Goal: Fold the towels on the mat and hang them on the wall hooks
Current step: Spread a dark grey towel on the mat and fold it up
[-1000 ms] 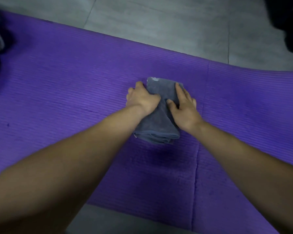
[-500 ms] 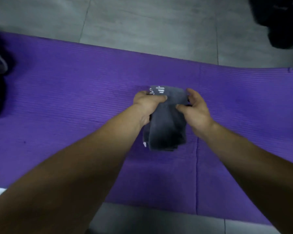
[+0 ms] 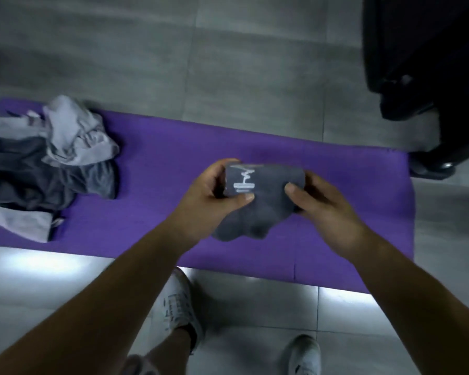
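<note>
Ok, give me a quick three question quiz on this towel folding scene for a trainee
1. True or false: the folded towel lies flat on the mat.
2. Which hands grip the towel? A) left only B) right only C) both
3. Fill in: the pile of unfolded towels sits at the mat's ____ end.

Key:
1. False; it is held up by the left hand and right hand.
2. C
3. left
</note>
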